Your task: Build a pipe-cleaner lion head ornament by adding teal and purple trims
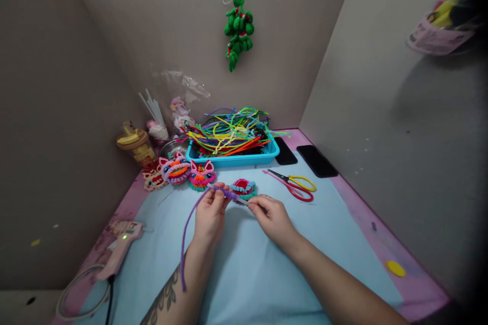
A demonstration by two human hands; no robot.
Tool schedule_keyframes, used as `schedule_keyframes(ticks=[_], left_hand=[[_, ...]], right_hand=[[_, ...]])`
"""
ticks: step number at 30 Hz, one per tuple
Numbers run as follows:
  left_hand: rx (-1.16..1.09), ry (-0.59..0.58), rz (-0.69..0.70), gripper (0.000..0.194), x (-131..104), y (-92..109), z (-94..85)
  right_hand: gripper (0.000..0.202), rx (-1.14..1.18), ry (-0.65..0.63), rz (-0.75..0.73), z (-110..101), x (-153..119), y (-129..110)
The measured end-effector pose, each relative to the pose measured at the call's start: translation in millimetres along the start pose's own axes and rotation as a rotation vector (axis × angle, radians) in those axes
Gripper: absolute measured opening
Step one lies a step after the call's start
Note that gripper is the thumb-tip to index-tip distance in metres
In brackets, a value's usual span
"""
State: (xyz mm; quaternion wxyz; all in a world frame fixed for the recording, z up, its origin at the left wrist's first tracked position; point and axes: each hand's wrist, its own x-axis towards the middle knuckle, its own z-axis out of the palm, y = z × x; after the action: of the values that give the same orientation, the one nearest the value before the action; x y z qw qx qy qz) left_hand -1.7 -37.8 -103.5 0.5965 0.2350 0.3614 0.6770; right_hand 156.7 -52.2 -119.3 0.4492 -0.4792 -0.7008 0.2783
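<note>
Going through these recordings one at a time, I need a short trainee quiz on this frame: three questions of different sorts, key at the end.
1. True or false: the scissors lie inside the blue tray.
2. Which colour is the strand wound around the pale stick that the right hand pinches? (a) green (b) purple (c) yellow
3. Fill the gap: the light on the glue gun glows ____.

Key
1. False; the scissors lie on the blue cloth.
2. b; the left hand holds the wound part.
3. green
</note>
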Motion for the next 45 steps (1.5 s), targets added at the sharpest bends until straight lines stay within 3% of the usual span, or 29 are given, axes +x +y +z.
schedule_keyframes(ticks=[6,13,30,37,45], left_hand=[[-0.037,-0.016,-0.023,0.035,-0.9,5.8,0.4],[-0.042,0.003,0.069,0.030,-1.4,7.4,-1.3],[0.025,-0.008,0.130,0.026,-5.5,-6.2,1.4],[0.021,0.076,0.166,0.028,-10.2,-14.6,3.0],[0.088,0.011,0.121,0.029,-14.8,-20.4,2.9]], right_hand=[[0.016,0.015,0.030,0.008,0.7,0.5,-3.0],[0.016,-0.007,0.034,-0.002,0.7,-0.6,-4.3],[0.016,0.031,0.048,0.032,-0.9,-1.3,-4.9],[0.017,0.070,0.063,0.056,4.1,-3.8,-6.4],[0.018,0.089,0.071,0.059,9.6,-2.8,-11.2]])
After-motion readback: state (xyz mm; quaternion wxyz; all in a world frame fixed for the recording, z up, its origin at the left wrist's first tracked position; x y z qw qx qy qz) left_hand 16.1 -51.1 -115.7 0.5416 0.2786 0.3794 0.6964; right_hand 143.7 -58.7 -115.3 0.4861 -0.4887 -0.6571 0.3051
